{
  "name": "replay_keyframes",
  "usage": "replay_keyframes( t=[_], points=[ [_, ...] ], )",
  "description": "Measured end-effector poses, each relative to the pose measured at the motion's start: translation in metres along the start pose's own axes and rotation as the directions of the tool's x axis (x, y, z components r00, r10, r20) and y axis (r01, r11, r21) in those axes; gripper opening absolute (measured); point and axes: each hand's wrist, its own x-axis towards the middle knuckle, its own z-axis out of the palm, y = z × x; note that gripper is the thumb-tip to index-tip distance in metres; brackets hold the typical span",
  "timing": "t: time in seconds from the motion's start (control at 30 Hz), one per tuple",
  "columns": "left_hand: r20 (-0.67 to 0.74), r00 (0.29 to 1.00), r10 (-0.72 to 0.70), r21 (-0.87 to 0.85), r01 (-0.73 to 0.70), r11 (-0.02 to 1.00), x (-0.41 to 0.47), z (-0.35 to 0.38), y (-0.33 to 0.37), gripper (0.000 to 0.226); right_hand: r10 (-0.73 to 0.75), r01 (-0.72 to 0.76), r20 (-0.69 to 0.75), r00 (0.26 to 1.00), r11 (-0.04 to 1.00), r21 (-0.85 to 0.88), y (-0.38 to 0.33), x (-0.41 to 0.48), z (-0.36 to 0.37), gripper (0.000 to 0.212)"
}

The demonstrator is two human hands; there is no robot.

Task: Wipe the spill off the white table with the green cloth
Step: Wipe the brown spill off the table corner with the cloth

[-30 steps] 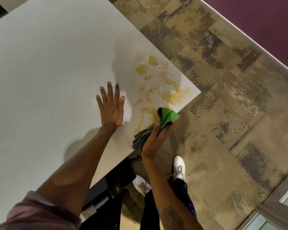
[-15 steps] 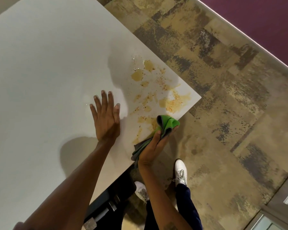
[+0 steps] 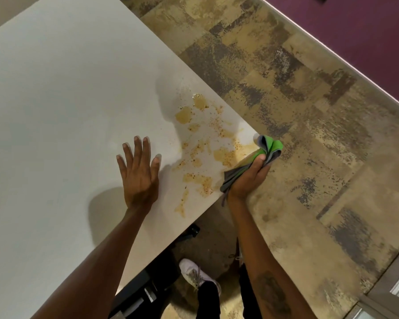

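Observation:
A yellowish-brown spill [image 3: 205, 148] lies in several blotches and specks near the right corner of the white table [image 3: 55, 111]. My right hand [image 3: 247, 178] grips a bunched green and grey cloth [image 3: 266, 149] at the table's corner, at the right end of the spill. My left hand [image 3: 139, 171] rests flat on the table with fingers spread, just left of the spill and holding nothing.
Mottled tan and grey carpet [image 3: 309, 134] surrounds the table. A purple wall [image 3: 366, 31] runs along the upper right. My white shoe [image 3: 198, 276] and a dark chair base [image 3: 148, 286] sit below the table's near edge.
My right hand has carried the cloth rightward along the table edge, from the spill's lower part to the corner. My left hand stays flat on the table.

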Motion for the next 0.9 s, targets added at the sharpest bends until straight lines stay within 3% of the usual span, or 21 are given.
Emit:
replay_keyframes(
  t=[0.27, 0.43, 0.5, 0.7, 0.83, 0.9],
  points=[
    [-0.062, 0.997, 0.038, 0.045, -0.035, 0.998, -0.004, 0.001, -0.004, 0.071, -0.016, 0.017, 0.018, 1.0, 0.999, -0.045, -0.021, 0.058, 0.004, 0.045],
    [-0.087, 0.994, 0.065, 0.099, -0.056, 0.993, -0.003, 0.004, -0.006, 0.065, 0.047, 0.0, 0.189, 0.981, 0.971, -0.24, -0.03, 0.081, 0.005, 0.035],
    [-0.083, 0.994, 0.069, 0.133, -0.058, 0.989, -0.002, 0.004, -0.006, 0.064, 0.097, 0.007, 0.275, 0.957, 0.934, -0.357, -0.034, 0.089, 0.003, 0.042],
    [-0.039, 0.998, 0.049, 0.145, -0.043, 0.989, 0.0, 0.001, -0.002, 0.07, 0.129, 0.265, 0.529, 0.839, 0.751, -0.604, -0.046, 0.113, 0.013, 0.034],
    [-0.027, 0.999, 0.047, 0.153, -0.042, 0.987, 0.0, -0.001, -0.002, 0.071, 0.141, 0.454, 0.669, 0.73, 0.63, -0.629, -0.058, 0.118, 0.033, 0.021],
    [-0.017, 0.999, 0.047, 0.149, -0.044, 0.988, 0.001, -0.001, -0.002, 0.071, 0.123, 0.466, 0.688, 0.715, 0.649, -0.601, -0.059, 0.118, 0.042, 0.021]
  ],
)
